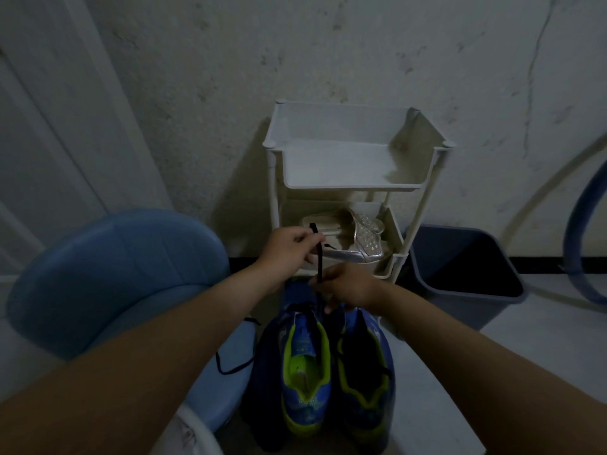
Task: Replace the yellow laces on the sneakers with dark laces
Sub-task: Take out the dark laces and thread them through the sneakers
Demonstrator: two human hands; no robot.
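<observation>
Forearms [131, 372] enter from the bottom corners. Left hand [292, 247] grip pinches dark lace [319, 261] near its top, right hand [348, 287] grip pinches it lower, frame centre, above sneakers [305, 372]. Pale floor [453, 389]; white rack [358, 165] against stained wall [213, 93]; grey bin [437, 267] at right.

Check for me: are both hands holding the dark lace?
Yes: the left hand pinches the lace near its upper end, and the right hand grips it lower down, just above the sneakers.
</observation>
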